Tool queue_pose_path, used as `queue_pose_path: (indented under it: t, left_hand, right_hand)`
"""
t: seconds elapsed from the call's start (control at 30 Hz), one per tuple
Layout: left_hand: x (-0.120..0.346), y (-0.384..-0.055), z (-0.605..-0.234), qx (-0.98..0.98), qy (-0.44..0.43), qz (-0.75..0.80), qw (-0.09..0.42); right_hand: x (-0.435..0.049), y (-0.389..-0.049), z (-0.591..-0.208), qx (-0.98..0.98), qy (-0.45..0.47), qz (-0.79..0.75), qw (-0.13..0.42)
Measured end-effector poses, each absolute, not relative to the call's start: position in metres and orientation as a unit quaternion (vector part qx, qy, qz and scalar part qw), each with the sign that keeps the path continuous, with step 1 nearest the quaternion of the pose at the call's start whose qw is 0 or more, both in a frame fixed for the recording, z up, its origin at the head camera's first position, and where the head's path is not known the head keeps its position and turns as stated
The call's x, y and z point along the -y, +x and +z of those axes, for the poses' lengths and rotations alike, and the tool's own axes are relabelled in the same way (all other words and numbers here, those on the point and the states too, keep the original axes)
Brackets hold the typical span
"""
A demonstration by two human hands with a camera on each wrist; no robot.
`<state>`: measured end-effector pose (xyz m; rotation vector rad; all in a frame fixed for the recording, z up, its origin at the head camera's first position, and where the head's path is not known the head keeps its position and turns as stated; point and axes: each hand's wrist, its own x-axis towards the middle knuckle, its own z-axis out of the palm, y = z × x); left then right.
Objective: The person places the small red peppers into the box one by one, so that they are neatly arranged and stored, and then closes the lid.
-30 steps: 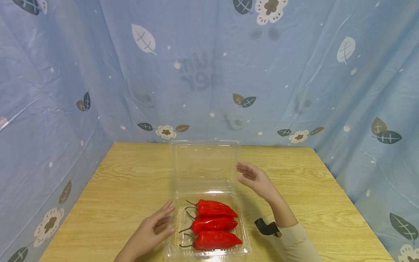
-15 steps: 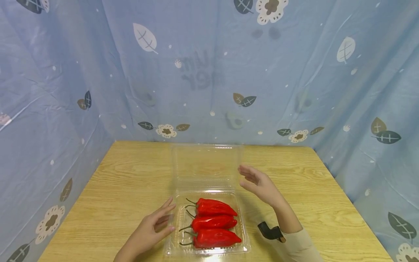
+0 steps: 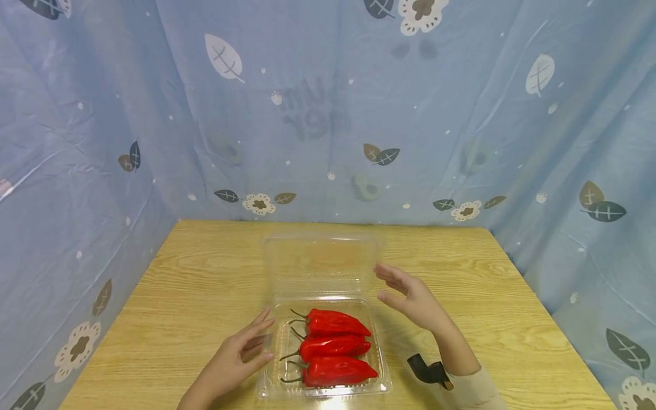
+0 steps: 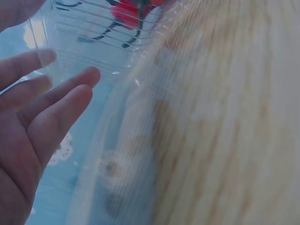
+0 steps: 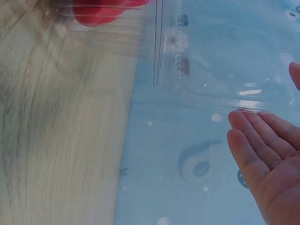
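Several glossy red peppers (image 3: 338,341) with green stems lie side by side in the base of a clear plastic clamshell box (image 3: 381,364). Its hinged transparent lid (image 3: 320,256) stands raised and tilted at the far side. Fingers extended, my left hand (image 3: 233,361) rests by the left wall of the base; the tips appear to touch it. On the other side, my right hand (image 3: 415,296) has loosely straight fingers at the lid's right edge. In the right wrist view, its fingertips (image 5: 241,119) meet that edge. Head-view blur softens the lid's outline.
The box stands on a light wood-grain table (image 3: 195,285). A blue curtain (image 3: 318,114) with leaf and flower prints hangs behind and along both sides. A black mount (image 3: 429,373) sits at the right wrist by the pale sleeve (image 3: 474,390).
The lid's far edge has swung up and toward me. My right hand has moved slightly nearer along with it. The left hand and the peppers have stayed in place.
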<state>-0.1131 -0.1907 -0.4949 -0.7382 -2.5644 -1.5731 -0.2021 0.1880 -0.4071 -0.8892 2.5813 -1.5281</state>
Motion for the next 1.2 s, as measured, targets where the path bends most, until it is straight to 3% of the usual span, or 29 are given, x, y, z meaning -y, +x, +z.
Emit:
queue_pose_path:
  t: [1.2]
  left_hand:
    - [0.192, -0.114, -0.496, 0.828, -0.238, -0.509, 0.01]
  right_hand:
    - [-0.201, -0.155, -0.421, -0.85, -0.268, -0.453, 0.033]
